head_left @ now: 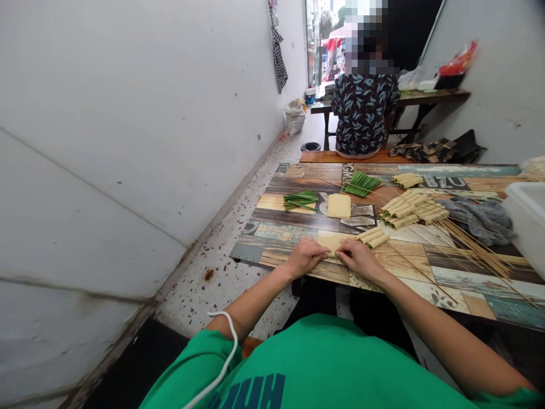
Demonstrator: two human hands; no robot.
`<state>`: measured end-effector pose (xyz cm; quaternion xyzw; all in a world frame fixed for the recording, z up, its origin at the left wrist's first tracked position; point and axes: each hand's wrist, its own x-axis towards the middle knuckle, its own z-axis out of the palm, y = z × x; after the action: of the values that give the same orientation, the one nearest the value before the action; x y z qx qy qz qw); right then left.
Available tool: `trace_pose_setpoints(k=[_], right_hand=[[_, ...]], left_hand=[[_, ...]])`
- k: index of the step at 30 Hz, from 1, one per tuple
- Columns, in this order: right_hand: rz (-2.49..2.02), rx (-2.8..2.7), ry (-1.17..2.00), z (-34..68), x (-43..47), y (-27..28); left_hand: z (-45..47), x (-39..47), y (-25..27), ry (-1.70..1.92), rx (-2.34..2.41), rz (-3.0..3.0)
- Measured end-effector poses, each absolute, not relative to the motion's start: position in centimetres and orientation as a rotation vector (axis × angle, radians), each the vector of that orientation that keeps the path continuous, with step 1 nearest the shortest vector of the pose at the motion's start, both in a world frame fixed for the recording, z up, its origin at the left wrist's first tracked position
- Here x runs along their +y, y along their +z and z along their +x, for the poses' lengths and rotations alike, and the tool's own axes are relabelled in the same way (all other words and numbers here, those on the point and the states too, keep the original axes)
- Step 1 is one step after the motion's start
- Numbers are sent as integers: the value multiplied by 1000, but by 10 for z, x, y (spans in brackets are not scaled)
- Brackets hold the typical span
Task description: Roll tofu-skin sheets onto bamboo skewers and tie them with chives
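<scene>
A pale yellow tofu sheet (pixel 327 243) lies on the table near its front edge. My left hand (pixel 307 254) pinches the near left part of this sheet, fingertips closed. Opposite it, my right hand (pixel 357 257) pinches the near right part in the same way. Whatever lies under the fingertips is hidden. Just beyond the right hand are a few skewered rolls (pixel 373 236) with green ends. Farther back sits a stack of square tofu sheets (pixel 339 205), between a small pile of cut green chives (pixel 300 200) and a larger chive bundle (pixel 361 184).
More finished rolls (pixel 409 208) are heaped right of centre. Bamboo skewers (pixel 477 250) fan out beside a grey cloth (pixel 481 218) and a white plastic tub (pixel 528 221). A person (pixel 365 113) sits beyond the table, facing away. A wall stands at left.
</scene>
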<state>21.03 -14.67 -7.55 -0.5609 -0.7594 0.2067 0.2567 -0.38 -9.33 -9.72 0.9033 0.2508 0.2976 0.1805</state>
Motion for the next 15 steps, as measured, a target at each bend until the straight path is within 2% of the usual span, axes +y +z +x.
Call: trace_pose_setpoints(k=[15], right_hand=[[-1590, -2070, 489, 210, -144, -76]], left_hand=[[-1, -92, -96, 793, 586, 2655]])
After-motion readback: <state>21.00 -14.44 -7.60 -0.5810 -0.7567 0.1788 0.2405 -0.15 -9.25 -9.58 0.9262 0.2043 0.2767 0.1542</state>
